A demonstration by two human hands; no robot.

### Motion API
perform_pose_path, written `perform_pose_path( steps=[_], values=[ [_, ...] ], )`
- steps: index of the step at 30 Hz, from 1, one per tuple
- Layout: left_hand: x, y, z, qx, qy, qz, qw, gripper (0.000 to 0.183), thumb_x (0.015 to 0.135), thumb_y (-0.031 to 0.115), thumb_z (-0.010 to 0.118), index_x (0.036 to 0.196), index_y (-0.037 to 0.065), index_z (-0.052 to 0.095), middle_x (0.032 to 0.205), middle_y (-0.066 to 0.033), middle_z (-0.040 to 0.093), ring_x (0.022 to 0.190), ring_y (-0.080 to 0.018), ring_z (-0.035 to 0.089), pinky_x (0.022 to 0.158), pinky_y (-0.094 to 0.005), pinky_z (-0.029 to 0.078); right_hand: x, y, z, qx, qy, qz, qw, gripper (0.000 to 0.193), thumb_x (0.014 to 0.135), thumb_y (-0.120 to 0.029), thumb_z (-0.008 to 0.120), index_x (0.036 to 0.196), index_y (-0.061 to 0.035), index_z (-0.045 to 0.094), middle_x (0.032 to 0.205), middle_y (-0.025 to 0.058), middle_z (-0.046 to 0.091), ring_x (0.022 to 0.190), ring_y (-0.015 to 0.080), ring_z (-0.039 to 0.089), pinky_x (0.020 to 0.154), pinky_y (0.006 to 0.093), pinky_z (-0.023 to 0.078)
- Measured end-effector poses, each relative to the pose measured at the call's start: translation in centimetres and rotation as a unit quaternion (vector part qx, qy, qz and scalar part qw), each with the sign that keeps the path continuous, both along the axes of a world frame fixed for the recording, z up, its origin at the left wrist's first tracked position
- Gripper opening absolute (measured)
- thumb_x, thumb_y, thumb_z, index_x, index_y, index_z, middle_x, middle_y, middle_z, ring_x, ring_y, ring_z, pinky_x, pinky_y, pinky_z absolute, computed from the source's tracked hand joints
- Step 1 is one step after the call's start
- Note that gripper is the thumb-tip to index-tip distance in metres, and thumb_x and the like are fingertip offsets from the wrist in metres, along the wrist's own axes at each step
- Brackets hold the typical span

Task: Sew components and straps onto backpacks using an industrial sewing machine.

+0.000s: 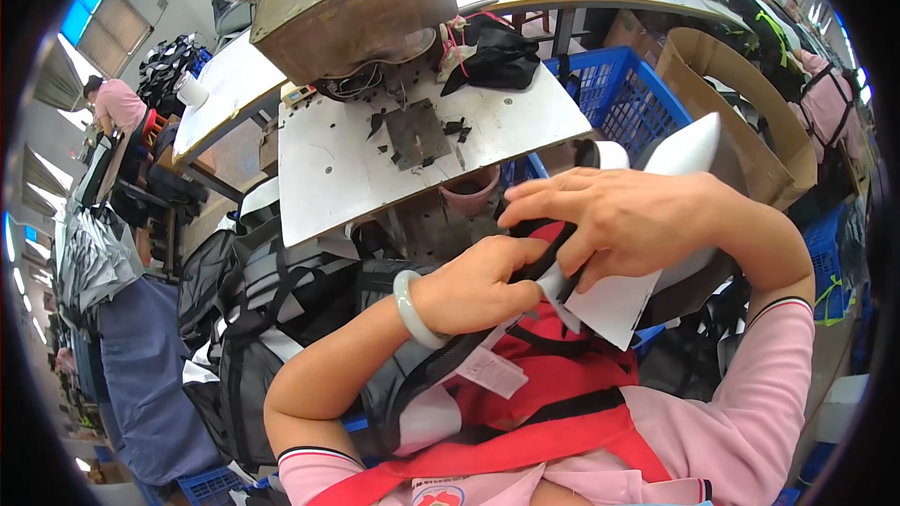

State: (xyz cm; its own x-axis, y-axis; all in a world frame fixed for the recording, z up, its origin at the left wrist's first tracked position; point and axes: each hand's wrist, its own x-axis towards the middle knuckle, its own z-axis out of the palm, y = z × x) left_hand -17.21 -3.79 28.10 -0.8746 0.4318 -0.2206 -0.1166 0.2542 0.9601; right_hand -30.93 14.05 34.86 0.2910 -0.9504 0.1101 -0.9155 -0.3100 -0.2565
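My left hand [487,283], with a pale bangle on its wrist, is closed with thumb and fingers pinching the edge of a dark grey and black bag [412,394] in front of my chest. A white label [492,371] hangs from the bag below that hand. Just to the right, my right hand [630,220] reaches across with bent fingers, gripping black and white material of the same bag. A white panel [614,305] shows under the right palm. Part of what the right fingers hold is hidden.
Ahead is a white work table [347,178] with a metal machine [356,23], black scraps and a black cloth [492,54]. A blue crate [623,94] and a cardboard box [722,66] stand at the right. Several dark bags [281,290] pile up at the left. A person [122,105] sits far left.
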Motion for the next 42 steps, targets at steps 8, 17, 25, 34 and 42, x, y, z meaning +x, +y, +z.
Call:
perform_pose_path(
  steps=[8, 17, 25, 34, 42],
  values=[
    [-0.7, -6.1, -2.1, -0.252, 0.288, 0.162, 0.909, 0.034, 0.077, 0.003, 0.06, 0.111, -0.001, 0.063, 0.104, -0.0208, 0.06, 0.098, -0.0392, 0.058, 0.085, -0.0391, 0.048, -3.9, -4.6, -5.4, 0.107, -0.136, -0.08, 0.982, 0.016, 0.079, -0.016, 0.07, 0.085, -0.0018, 0.066, 0.093, 0.0131, 0.06, 0.095, 0.0319, 0.056, 0.083, 0.0404, 0.046],
    [-2.9, -12.3, -4.2, -0.024, 0.087, 0.323, 0.942, 0.024, 0.09, 0.011, 0.065, 0.109, -0.004, 0.067, 0.087, -0.001, 0.065, 0.075, -0.0053, 0.054, 0.067, -0.0211, 0.046, -8.2, -11.1, -6.0, 0.09, -0.176, -0.105, 0.975, 0.022, 0.078, -0.019, 0.069, 0.093, -0.0022, 0.07, 0.098, 0.0114, 0.062, 0.098, 0.0281, 0.057, 0.084, 0.0369, 0.046],
    [-6.4, -15.5, -4.7, -0.061, 0.097, 0.38, 0.918, 0.027, 0.088, 0.017, 0.069, 0.103, -0.006, 0.069, 0.085, -0.0009, 0.066, 0.075, -0.0059, 0.054, 0.068, -0.0208, 0.046, -11.2, -14.9, -8.1, 0.045, -0.197, -0.128, 0.971, 0.03, 0.078, -0.022, 0.07, 0.098, 0.001, 0.07, 0.099, 0.0134, 0.064, 0.103, 0.0289, 0.057, 0.09, 0.037, 0.045],
    [-7.9, -17.3, -6.3, -0.041, 0.085, 0.411, 0.907, 0.028, 0.088, 0.017, 0.07, 0.105, -0.005, 0.069, 0.084, -0.0016, 0.067, 0.07, -0.0057, 0.057, 0.064, -0.02, 0.046, -13.0, -16.8, -9.6, 0.05, -0.189, -0.142, 0.97, 0.037, 0.079, -0.027, 0.07, 0.105, -0.0007, 0.069, 0.106, 0.0144, 0.067, 0.101, 0.0276, 0.063, 0.088, 0.0345, 0.048],
    [-8.4, -17.7, -6.3, -0.033, 0.077, 0.42, 0.904, 0.03, 0.088, 0.018, 0.069, 0.103, -0.008, 0.069, 0.082, -0.0028, 0.067, 0.071, -0.0068, 0.056, 0.065, -0.0213, 0.046, -13.2, -17.0, -9.4, 0.073, -0.219, -0.161, 0.96, 0.029, 0.08, -0.02, 0.071, 0.1, 0.0012, 0.07, 0.102, 0.0134, 0.065, 0.1, 0.0273, 0.06, 0.09, 0.0345, 0.045]
  ],
)
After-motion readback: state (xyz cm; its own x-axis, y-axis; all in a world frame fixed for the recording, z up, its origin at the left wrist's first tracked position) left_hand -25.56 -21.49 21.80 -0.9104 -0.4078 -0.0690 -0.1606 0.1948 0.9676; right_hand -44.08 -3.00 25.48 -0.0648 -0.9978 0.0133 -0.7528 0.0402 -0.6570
